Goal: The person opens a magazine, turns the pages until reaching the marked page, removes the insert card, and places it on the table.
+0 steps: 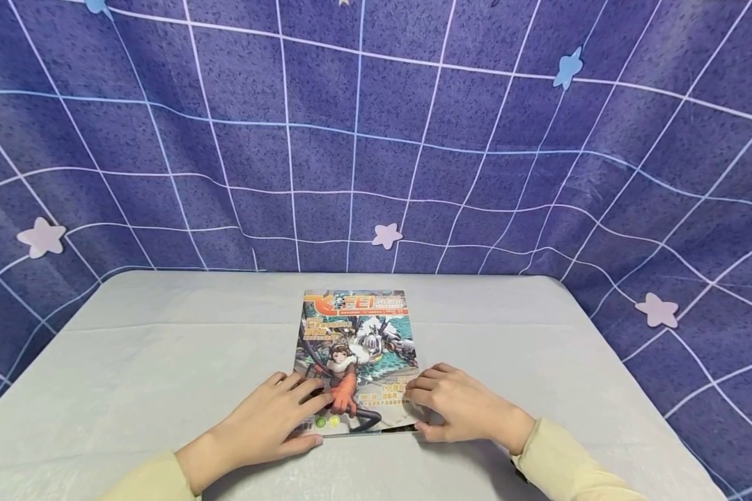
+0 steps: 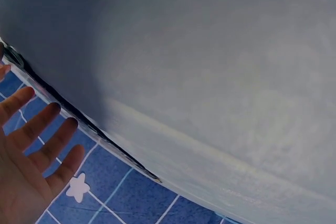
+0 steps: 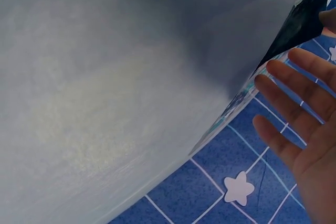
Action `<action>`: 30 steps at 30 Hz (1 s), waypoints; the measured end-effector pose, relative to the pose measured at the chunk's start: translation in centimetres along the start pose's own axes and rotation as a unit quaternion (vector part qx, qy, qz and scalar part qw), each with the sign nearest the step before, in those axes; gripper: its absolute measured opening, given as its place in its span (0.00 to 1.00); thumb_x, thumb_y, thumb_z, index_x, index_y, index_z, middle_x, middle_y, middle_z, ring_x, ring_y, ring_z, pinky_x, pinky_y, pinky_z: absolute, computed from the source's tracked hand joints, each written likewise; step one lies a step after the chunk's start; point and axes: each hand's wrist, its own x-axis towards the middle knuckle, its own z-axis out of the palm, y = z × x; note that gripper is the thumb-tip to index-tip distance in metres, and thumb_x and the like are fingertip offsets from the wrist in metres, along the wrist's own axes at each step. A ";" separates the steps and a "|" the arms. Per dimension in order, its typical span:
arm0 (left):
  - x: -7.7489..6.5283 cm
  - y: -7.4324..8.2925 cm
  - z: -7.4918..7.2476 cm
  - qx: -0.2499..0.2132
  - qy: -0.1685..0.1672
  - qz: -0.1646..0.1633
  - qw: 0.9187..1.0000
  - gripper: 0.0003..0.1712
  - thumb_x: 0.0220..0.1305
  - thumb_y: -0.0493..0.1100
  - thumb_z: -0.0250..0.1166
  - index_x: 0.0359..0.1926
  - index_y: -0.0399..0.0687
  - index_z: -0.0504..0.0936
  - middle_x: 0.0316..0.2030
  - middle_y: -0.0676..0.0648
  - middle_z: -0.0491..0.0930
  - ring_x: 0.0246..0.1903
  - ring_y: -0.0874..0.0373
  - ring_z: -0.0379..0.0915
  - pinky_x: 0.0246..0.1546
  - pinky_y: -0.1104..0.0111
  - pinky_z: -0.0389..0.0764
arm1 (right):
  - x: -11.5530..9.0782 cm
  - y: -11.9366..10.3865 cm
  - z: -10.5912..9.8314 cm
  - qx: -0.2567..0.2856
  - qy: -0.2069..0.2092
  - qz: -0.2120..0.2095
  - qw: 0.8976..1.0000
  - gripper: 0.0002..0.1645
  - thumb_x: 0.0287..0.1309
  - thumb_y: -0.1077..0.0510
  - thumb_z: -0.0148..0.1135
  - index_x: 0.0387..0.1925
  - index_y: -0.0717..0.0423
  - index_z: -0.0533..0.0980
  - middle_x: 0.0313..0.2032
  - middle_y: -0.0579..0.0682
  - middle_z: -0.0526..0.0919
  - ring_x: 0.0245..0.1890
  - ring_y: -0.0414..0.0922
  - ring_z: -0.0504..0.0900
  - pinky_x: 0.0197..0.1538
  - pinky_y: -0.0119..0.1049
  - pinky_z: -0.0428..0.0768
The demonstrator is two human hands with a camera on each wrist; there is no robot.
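Observation:
A magazine (image 1: 376, 362) with a colourful illustrated cover lies face up on the table, its title at the far end. My left hand (image 1: 269, 417) rests on its lower left corner, fingers spread over the cover and thumb near the bottom edge. My left hand (image 2: 31, 156) shows straight fingers in the left wrist view. At the lower right corner is my right hand (image 1: 457, 407), its thumb at the bottom edge, where a dark inner page shows in a narrow gap. In the right wrist view, that dark page (image 3: 299, 27) stands slightly raised beside the thumb of my right hand (image 3: 310, 129), whose other fingers are extended.
A pale grey cloth covers the table (image 1: 163, 362). Behind it and along the sides hangs a purple-blue curtain (image 1: 326, 160) with a line grid and star shapes.

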 end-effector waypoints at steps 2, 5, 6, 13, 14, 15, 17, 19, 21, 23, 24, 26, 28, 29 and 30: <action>0.0 0.0 0.0 0.000 0.002 0.001 1.000 0.31 0.55 0.66 0.56 0.55 0.56 0.74 0.49 0.49 0.76 0.47 0.48 0.73 0.43 0.54 0.73 | 0.0 0.1 0.0 -0.001 0.004 -0.003 1.000 0.20 0.48 0.44 0.61 0.42 0.47 0.78 0.40 0.41 0.82 0.43 0.39 0.79 0.49 0.38 0.75; 0.0 0.0 0.0 0.000 0.003 0.002 1.000 0.31 0.54 0.66 0.57 0.55 0.56 0.74 0.48 0.49 0.77 0.47 0.49 0.73 0.43 0.55 0.73 | -0.1 0.1 0.0 -0.003 0.012 -0.008 1.000 0.18 0.48 0.45 0.60 0.41 0.47 0.78 0.39 0.40 0.82 0.41 0.38 0.79 0.47 0.37 0.75; 0.1 0.0 0.0 0.000 0.003 0.003 1.000 0.31 0.54 0.66 0.57 0.55 0.56 0.74 0.48 0.49 0.77 0.47 0.49 0.73 0.42 0.55 0.73 | -0.1 0.2 0.0 -0.003 0.016 -0.010 1.000 0.18 0.48 0.45 0.61 0.40 0.47 0.78 0.39 0.40 0.82 0.41 0.38 0.79 0.47 0.37 0.76; 0.2 -0.1 0.1 0.000 0.008 0.007 1.000 0.31 0.54 0.66 0.57 0.54 0.56 0.75 0.47 0.50 0.77 0.46 0.49 0.73 0.41 0.55 0.74 | -0.1 0.2 -0.2 -0.012 0.040 -0.027 0.999 0.13 0.46 0.48 0.61 0.35 0.45 0.79 0.35 0.38 0.82 0.36 0.36 0.79 0.43 0.34 0.76; 0.2 -0.1 0.1 -0.001 0.009 0.007 1.000 0.31 0.54 0.66 0.57 0.54 0.56 0.75 0.47 0.50 0.77 0.46 0.49 0.73 0.41 0.55 0.74 | -0.1 0.2 -0.2 -0.012 0.041 -0.027 0.999 0.12 0.45 0.48 0.61 0.35 0.45 0.79 0.35 0.38 0.82 0.36 0.36 0.79 0.43 0.34 0.75; 0.2 -0.1 0.1 -0.002 0.010 0.008 1.000 0.30 0.54 0.66 0.57 0.54 0.57 0.75 0.47 0.50 0.77 0.46 0.49 0.74 0.40 0.55 0.74 | -0.1 0.2 -0.2 -0.011 0.041 -0.028 0.999 0.12 0.45 0.49 0.61 0.35 0.45 0.79 0.35 0.38 0.82 0.36 0.36 0.79 0.43 0.34 0.75; 0.2 -0.1 0.2 -0.002 0.011 0.009 1.000 0.30 0.55 0.66 0.57 0.54 0.57 0.75 0.47 0.50 0.77 0.46 0.49 0.74 0.40 0.55 0.74 | -0.1 0.3 -0.2 -0.008 0.042 -0.028 0.999 0.11 0.45 0.49 0.61 0.34 0.44 0.79 0.35 0.38 0.82 0.35 0.36 0.79 0.43 0.33 0.75; 0.1 -0.2 0.2 -0.002 0.011 0.009 1.000 0.30 0.55 0.66 0.56 0.54 0.57 0.74 0.48 0.50 0.77 0.46 0.49 0.74 0.40 0.55 0.74 | -0.2 0.3 -0.2 -0.010 0.043 -0.028 0.999 0.11 0.45 0.49 0.61 0.33 0.44 0.79 0.35 0.38 0.82 0.35 0.35 0.78 0.43 0.33 0.75; 0.1 -0.2 0.2 -0.001 0.010 0.009 1.000 0.30 0.55 0.66 0.56 0.55 0.57 0.74 0.48 0.50 0.77 0.46 0.49 0.74 0.40 0.55 0.74 | -0.2 0.4 -0.2 -0.012 0.046 -0.028 0.998 0.10 0.45 0.50 0.61 0.33 0.44 0.79 0.35 0.38 0.82 0.35 0.35 0.78 0.43 0.33 0.75; 0.1 -0.2 0.3 -0.001 0.009 0.009 1.000 0.30 0.55 0.66 0.56 0.55 0.57 0.74 0.48 0.50 0.77 0.46 0.49 0.74 0.40 0.55 0.74 | -0.2 0.5 -0.2 -0.012 0.049 -0.027 0.998 0.10 0.45 0.50 0.61 0.33 0.44 0.79 0.34 0.38 0.82 0.35 0.36 0.78 0.43 0.33 0.75; 0.1 -0.2 0.3 -0.001 0.008 0.009 1.000 0.30 0.56 0.66 0.56 0.55 0.57 0.74 0.48 0.50 0.77 0.47 0.49 0.74 0.40 0.55 0.74 | -0.2 0.5 -0.2 -0.012 0.050 -0.027 0.998 0.10 0.45 0.50 0.62 0.33 0.44 0.79 0.34 0.38 0.83 0.35 0.36 0.78 0.44 0.33 0.75; 0.1 -0.3 0.2 -0.002 0.007 0.009 1.000 0.30 0.56 0.66 0.55 0.55 0.57 0.74 0.48 0.50 0.77 0.47 0.49 0.74 0.40 0.55 0.74 | -0.2 0.6 -0.3 -0.009 0.053 -0.025 0.998 0.10 0.45 0.50 0.62 0.33 0.44 0.80 0.35 0.38 0.83 0.36 0.36 0.79 0.44 0.34 0.75; 0.1 -0.3 0.2 -0.004 0.006 0.010 1.000 0.30 0.56 0.65 0.55 0.55 0.57 0.74 0.48 0.50 0.77 0.47 0.50 0.74 0.40 0.55 0.74 | -0.2 0.7 -0.3 -0.005 0.054 -0.024 0.998 0.11 0.45 0.50 0.63 0.34 0.45 0.80 0.35 0.38 0.83 0.37 0.36 0.79 0.45 0.34 0.76; 0.1 -0.3 0.2 -0.004 0.006 0.010 1.000 0.30 0.56 0.65 0.55 0.55 0.57 0.74 0.48 0.50 0.77 0.47 0.50 0.74 0.41 0.55 0.74 | -0.2 0.7 -0.3 -0.004 0.055 -0.024 0.998 0.11 0.45 0.50 0.63 0.34 0.45 0.80 0.35 0.39 0.83 0.37 0.36 0.79 0.45 0.34 0.76; 0.1 -0.3 0.2 -0.004 0.006 0.011 1.000 0.30 0.56 0.65 0.55 0.55 0.57 0.74 0.48 0.50 0.77 0.47 0.49 0.74 0.41 0.55 0.74 | -0.2 0.7 -0.3 -0.004 0.057 -0.023 0.998 0.11 0.45 0.50 0.64 0.34 0.45 0.80 0.35 0.39 0.83 0.37 0.36 0.79 0.45 0.34 0.76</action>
